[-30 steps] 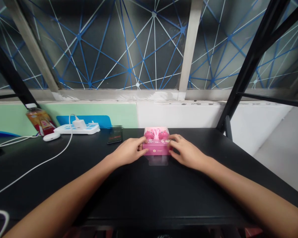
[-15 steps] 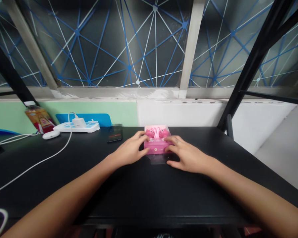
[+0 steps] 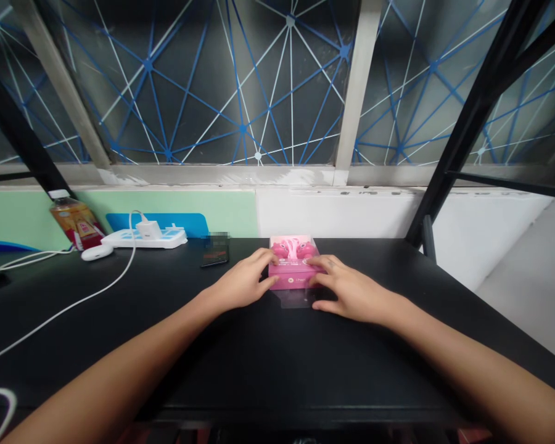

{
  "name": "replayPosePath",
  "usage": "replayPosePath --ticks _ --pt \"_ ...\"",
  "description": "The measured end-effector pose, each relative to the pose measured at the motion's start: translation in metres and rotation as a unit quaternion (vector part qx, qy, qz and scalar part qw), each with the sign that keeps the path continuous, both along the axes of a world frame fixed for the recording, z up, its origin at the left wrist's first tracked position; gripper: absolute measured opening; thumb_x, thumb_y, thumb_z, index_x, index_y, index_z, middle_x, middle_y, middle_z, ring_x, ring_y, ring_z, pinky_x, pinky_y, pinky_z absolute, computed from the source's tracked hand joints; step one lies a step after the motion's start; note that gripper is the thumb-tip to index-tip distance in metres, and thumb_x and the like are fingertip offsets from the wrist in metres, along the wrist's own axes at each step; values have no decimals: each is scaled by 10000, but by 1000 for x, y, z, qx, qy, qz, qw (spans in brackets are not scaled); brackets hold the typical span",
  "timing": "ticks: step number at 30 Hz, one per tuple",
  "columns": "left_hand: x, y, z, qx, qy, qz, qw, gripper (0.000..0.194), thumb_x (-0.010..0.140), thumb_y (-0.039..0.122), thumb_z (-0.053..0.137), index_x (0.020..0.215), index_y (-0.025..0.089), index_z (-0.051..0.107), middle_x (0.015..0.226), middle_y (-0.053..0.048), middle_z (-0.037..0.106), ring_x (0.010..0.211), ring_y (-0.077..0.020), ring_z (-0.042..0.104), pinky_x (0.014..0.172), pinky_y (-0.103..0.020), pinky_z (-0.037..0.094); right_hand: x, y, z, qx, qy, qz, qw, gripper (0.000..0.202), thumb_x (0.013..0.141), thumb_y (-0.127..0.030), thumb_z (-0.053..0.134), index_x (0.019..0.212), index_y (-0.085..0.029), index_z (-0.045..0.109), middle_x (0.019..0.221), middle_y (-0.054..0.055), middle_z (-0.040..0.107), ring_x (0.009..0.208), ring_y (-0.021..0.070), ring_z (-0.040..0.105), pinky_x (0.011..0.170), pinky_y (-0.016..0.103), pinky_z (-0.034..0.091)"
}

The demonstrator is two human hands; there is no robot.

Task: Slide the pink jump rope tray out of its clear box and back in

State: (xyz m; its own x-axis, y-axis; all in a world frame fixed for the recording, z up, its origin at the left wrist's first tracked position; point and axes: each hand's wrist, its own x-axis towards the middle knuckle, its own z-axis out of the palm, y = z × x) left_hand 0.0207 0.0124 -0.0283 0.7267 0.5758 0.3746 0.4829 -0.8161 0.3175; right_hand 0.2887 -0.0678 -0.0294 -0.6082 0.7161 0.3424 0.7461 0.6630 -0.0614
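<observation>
A pink box [image 3: 292,266] with a clear window lies on the black desk, pink-and-white items visible inside. Its exact contents are hard to make out; they look like pink rounded pieces with a pale cord. At the box's left side is my left hand [image 3: 247,279], fingers apart, fingertips and thumb touching the edge. My right hand [image 3: 346,287] is at the right side with its fingers spread, the index fingertip on the box's top and the thumb lower, off the box. A transparent flap [image 3: 294,300] sticks out from the box's front edge onto the desk.
A dark phone [image 3: 215,253] lies left of the box. Further left are a white power strip [image 3: 171,238] with a plugged charger [image 3: 148,230], a white oval case [image 3: 97,253] and a drink bottle [image 3: 77,222]. A white cable [image 3: 92,295] crosses the desk's left. Windows stand behind.
Both hands stay at the box's sides almost unmoved. The whole view has shifted down by a few pixels.
</observation>
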Motion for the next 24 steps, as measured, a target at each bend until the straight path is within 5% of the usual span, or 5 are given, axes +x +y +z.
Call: replayPosePath --ticks 6,12,24 --pt "-1 -2 5 -4 -2 8 1000 203 940 317 500 1126 247 536 1218 -59 540 1017 -207 582 853 -352 501 -2 1 1 23 22 18 999 169 886 -292 626 1023 -194 641 1368 136 510 1285 309 428 1007 486 465" --pt "3 -15 15 -10 8 11 1000 257 909 427 553 1098 254 554 1173 -43 557 960 -202 602 856 -351 493 -6 4 1 49 115 7 992 163 920 -147 502 1052 -199 581 996 84 646 980 232 576 840 406 530" --pt "2 -19 20 -41 -5 -1 999 259 917 419 534 1125 268 565 1226 -55 523 994 -208 597 846 -352 505 -3 -1 8 10 130 6 991 225 926 -176 511 1122 -220 611 1120 94 630 1095 247 550 949 467 479"
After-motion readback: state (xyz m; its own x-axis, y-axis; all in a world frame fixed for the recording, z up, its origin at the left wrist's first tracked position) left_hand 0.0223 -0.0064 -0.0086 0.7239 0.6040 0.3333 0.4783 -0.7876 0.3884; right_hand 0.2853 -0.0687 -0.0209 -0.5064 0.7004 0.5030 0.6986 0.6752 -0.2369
